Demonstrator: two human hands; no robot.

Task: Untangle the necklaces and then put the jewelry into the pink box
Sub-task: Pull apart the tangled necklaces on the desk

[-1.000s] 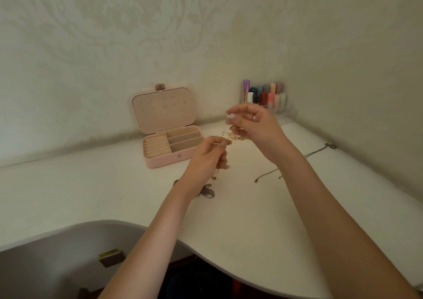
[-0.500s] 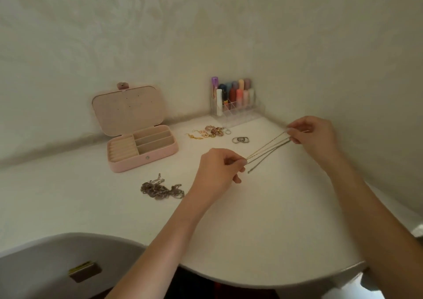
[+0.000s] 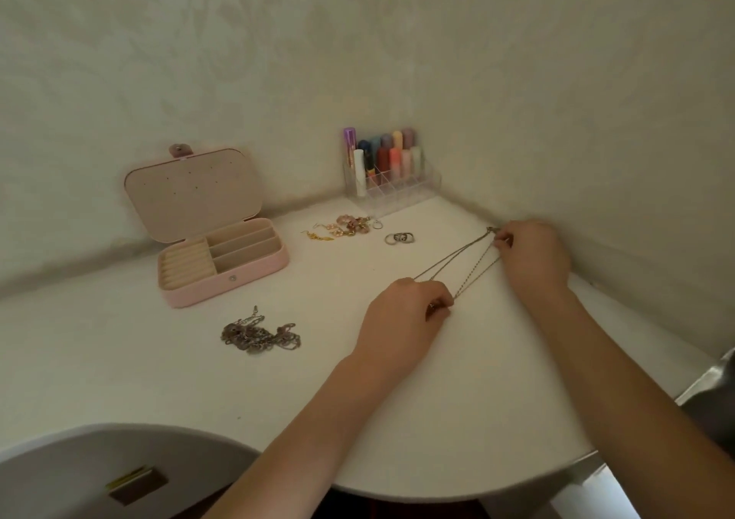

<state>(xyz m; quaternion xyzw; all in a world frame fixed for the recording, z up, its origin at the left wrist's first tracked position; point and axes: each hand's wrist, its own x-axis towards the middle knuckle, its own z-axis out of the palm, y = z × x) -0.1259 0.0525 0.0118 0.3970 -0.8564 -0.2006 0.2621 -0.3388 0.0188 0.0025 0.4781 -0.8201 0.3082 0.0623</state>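
Both hands have lowered toward the table; the left hand and right hand pinch the thin necklaces stretched between them, right of centre; the pink box sits open, centre-left.

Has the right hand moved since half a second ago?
Yes. The right hand, pinching the thin chains, has dropped toward the table and sits nearer the rings.

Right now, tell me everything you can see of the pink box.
The pink box sits on the white desk, left of the hands, lid up. The beige lid lining carries small holes; a snap tab tops it. Inside are ridged ring rolls at left and long compartments at right, no jewelry visible. Nothing but the desk touches it.
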